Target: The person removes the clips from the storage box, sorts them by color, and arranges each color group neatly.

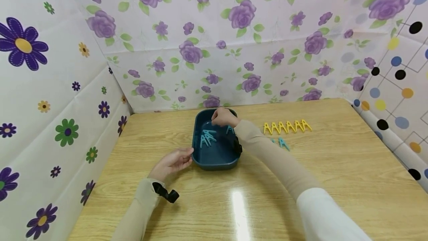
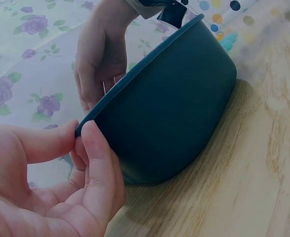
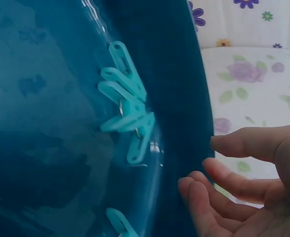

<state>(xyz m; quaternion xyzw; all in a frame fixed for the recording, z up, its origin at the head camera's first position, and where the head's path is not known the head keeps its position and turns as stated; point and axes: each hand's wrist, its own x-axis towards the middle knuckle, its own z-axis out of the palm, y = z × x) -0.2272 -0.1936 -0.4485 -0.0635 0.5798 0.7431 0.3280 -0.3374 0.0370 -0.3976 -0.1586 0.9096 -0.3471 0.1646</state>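
A dark teal plastic basin (image 1: 215, 167) rests on the table. My left hand (image 1: 174, 162) pinches its near-left rim between thumb and fingers, plainly seen in the left wrist view. Several light-blue clothespins (image 1: 208, 137) lie heaped inside the basin; another clothespin (image 3: 118, 220) lies apart from them. Over the far part of the basin is my right hand (image 1: 224, 117). In the right wrist view its thumb and loosely bent fingers (image 3: 199, 197) stand apart with nothing between them, close to the rim.
A row of several yellow clothespins (image 1: 281, 127) lies to the right of the basin on the wooden table (image 1: 334, 166). Nearer, a light-blue clothespin (image 1: 283, 144) lies beside another partly hidden by my right arm. Patterned cloth (image 1: 214, 47) hangs behind and at both sides.
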